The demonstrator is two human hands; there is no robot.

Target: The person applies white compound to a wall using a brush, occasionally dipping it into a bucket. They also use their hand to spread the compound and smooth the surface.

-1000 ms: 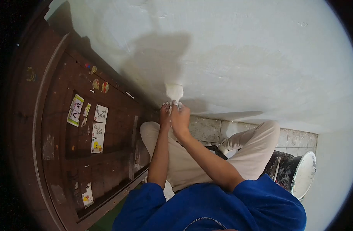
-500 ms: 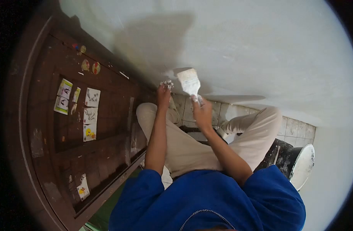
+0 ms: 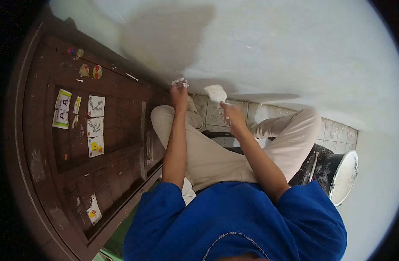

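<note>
My right hand (image 3: 234, 116) is closed round the handle of a putty knife (image 3: 216, 93), whose wide blade is coated white and stands near the grey-white wall (image 3: 269, 52). To the left, my left hand (image 3: 179, 93) is raised close to the wall with its fingers bent. White, lumpy material (image 3: 180, 82) shows at its fingertips. Whether that hand also grips a tool there is too small to tell.
A brown wooden door (image 3: 121, 174) with stickers (image 3: 95, 127) stands at the left. My bent legs (image 3: 208, 161) are over the tiled floor (image 3: 213, 114). A black bucket with a white-smeared top (image 3: 343, 178) is at the right.
The putty knife has tilted and its blade has dropped slightly lower. My left hand has shifted a little to the left and up. The view has moved slightly.
</note>
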